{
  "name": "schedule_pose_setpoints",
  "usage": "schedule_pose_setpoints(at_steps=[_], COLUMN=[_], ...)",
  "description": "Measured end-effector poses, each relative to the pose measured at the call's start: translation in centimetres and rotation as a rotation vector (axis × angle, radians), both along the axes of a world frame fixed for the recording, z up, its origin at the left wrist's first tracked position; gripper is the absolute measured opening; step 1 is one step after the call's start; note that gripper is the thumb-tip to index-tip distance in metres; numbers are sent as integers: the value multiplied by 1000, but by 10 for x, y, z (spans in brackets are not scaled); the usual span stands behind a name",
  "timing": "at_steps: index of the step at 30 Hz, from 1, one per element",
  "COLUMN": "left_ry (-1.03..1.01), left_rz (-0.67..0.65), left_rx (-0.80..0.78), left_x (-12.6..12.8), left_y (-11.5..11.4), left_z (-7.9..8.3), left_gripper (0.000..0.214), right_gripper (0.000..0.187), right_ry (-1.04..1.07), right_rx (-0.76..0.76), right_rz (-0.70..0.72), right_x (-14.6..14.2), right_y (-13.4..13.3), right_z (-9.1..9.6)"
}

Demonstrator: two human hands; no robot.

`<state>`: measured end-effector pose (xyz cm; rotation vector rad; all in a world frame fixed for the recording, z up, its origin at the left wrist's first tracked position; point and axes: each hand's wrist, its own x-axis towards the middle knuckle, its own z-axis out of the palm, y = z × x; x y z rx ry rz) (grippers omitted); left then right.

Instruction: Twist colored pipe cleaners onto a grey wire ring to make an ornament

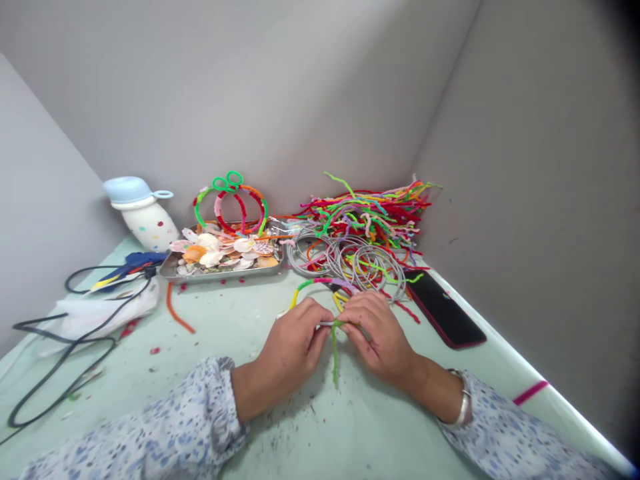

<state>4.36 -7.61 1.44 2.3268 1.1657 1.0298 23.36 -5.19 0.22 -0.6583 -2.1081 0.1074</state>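
Observation:
My left hand (293, 343) and my right hand (377, 333) meet at the middle of the pale green table (240, 327), both pinching a thin grey wire hoop (326, 323). A green pipe cleaner (335, 353) is wound on the hoop between my fingertips, and its loose end hangs toward me. The hoop's far arc (313, 283) is wrapped in yellow, green and pink. Both hands are closed on it.
A metal tray (173, 270) of seashells holds colourful pipe-cleaner hoops (233, 200). Bare wire rings (350, 263) and a heap of pipe cleaners (370, 213) lie behind. A dark phone (443, 310) lies right; a glue gun (133, 263), black cable (65, 353), and white bottle (145, 217) sit left.

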Motion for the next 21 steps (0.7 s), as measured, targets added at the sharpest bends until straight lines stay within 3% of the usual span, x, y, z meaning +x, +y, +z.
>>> schedule_pose_setpoints(at_steps=[21], left_ry=[46], left_rz=[-1], left_rx=[152], left_x=[-4], left_y=[2], left_z=[-7], left_gripper=[10], right_gripper=[14], right_ry=[13], right_rx=[-16], right_rz=[19], right_x=[1], right_y=[0], right_z=[-1])
